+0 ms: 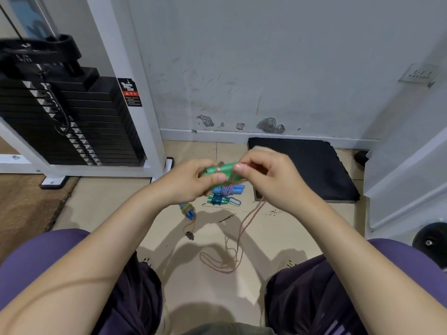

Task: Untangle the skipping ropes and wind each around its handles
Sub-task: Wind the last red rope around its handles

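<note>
My left hand (191,180) grips a pair of green handles (223,169) held together above the floor. My right hand (263,175) pinches the brown rope (244,226) right at the handles, where one turn crosses them. The rest of that rope hangs down and lies in loose loops (217,262) on the floor between my knees. Three wound ropes lie on the floor beyond my hands: a blue-handled one with white-purple cord (229,189), a green-handled one with blue cord (221,199), and a blue-handled one with yellowish cord (188,210).
A black weight stack (72,122) in a white frame stands at the left. A black mat (304,168) lies against the wall at the right. A brown rug (26,206) covers the floor at the left. A small dark clip (190,235) lies on the tiles.
</note>
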A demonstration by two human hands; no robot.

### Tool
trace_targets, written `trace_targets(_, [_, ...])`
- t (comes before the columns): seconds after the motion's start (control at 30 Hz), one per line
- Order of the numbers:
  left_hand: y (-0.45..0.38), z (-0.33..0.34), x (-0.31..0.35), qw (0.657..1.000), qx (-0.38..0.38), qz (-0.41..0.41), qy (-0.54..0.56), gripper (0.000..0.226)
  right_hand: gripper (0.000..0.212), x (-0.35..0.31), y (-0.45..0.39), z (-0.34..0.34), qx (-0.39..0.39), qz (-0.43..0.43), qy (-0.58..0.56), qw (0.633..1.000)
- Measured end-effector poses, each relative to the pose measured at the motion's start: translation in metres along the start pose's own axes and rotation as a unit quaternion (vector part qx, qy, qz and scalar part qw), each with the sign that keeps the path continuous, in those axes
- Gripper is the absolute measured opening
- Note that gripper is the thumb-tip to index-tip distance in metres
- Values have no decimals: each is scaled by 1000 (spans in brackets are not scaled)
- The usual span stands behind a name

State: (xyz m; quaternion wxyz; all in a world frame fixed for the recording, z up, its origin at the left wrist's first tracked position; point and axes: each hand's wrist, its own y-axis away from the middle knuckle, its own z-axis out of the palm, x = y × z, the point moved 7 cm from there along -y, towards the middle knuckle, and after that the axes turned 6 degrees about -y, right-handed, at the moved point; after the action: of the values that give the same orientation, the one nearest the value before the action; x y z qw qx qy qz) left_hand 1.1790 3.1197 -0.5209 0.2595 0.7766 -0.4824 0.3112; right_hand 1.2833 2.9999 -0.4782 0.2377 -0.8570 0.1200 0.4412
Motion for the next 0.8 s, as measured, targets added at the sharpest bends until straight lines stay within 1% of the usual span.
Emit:
trace_targets(0.03, [3, 6, 6, 998, -43, 14, 36, 14, 14, 0, -2, -4, 11, -15, 10, 1000])
trace_targets(0.1, [8, 16, 18, 990, -111, 33, 82, 15, 13, 2, -3, -4, 8, -17, 16, 1000])
trace_targets(0.2, [11, 20, 23, 983, -157, 49, 85, 13, 15, 9, 0, 6, -17, 33, -21, 999])
trace_targets(0.3, [12, 23, 21, 980, -167, 52, 92, 12, 17, 17, 3, 12, -25, 85, -68, 994])
trace_targets(0.4, [12, 27, 17, 980, -167, 47, 96, 22, 13, 21, 2, 14, -35, 105, -93, 990])
trace_targets(0.5, [14, 28, 17, 979, -164, 57, 103, 19, 20, 22, 1, 12, -43, 108, -112, 987])
trace_targets(0.57, [14, 27, 18, 979, -156, 57, 115, 21, 22, 20, 0, 12, -50, 103, -110, 987])
trace_targets(0.7, [14, 22, 16, 980, -138, 60, 130, 36, 24, 19, 3, 15, -62, 140, -130, 980])
trace_targets(0.73, [14, 21, 16, 980, -138, 62, 133, 37, 24, 18, 4, 15, -67, 148, -140, 977])
trace_targets(0.8, [15, 19, 16, 978, -144, 69, 136, 32, 27, 18, 6, 17, -88, 173, -178, 965])
